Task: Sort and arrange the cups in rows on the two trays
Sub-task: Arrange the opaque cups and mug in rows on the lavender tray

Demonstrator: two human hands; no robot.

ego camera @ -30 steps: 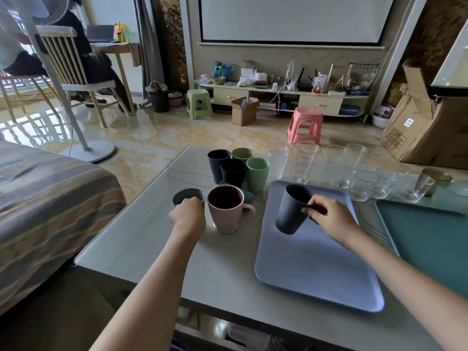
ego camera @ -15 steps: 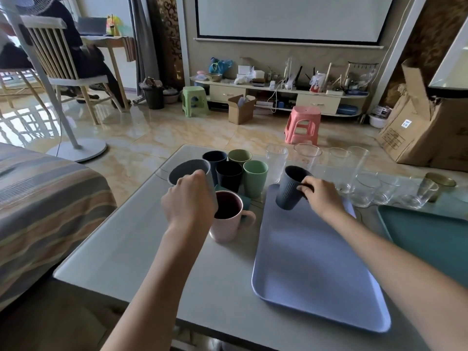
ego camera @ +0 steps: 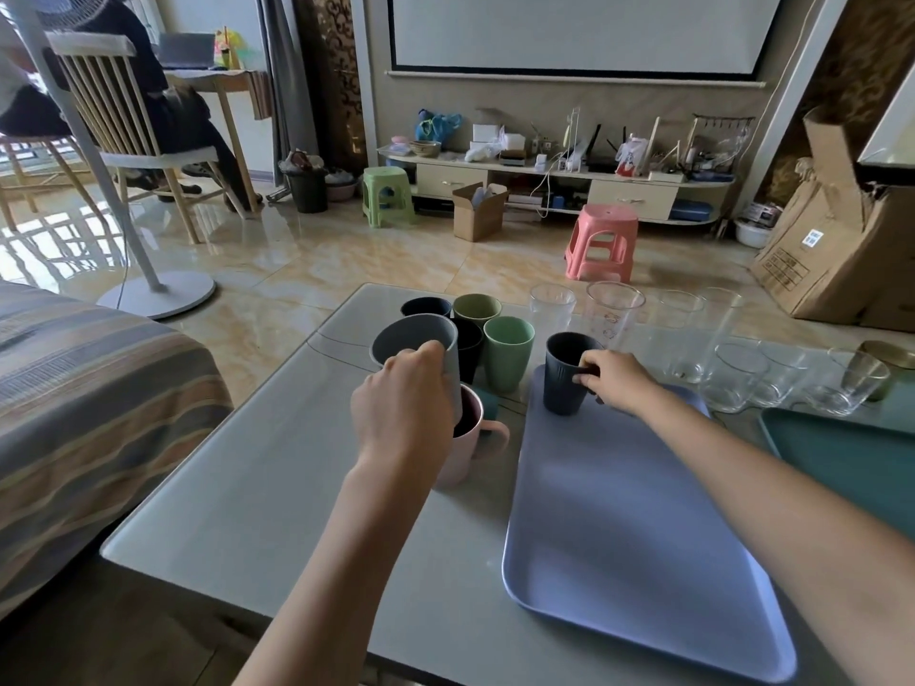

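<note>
The left hand (ego camera: pixel 403 418) grips a grey cup (ego camera: pixel 416 346), held tilted above the pink mug (ego camera: pixel 465 450) on the surface (ego camera: pixel 277 492). The right hand (ego camera: pixel 616 381) pinches the handle of a dark mug (ego camera: pixel 564 376) at the far left corner of the blue tray (ego camera: pixel 638 552). A teal tray (ego camera: pixel 851 462) lies to the right.

Two bare forearms reached in from bottom edge. No sleeves, watch or rings showed on left hand (ego camera: pixel 403 413) or right hand (ego camera: pixel 619 381).
</note>
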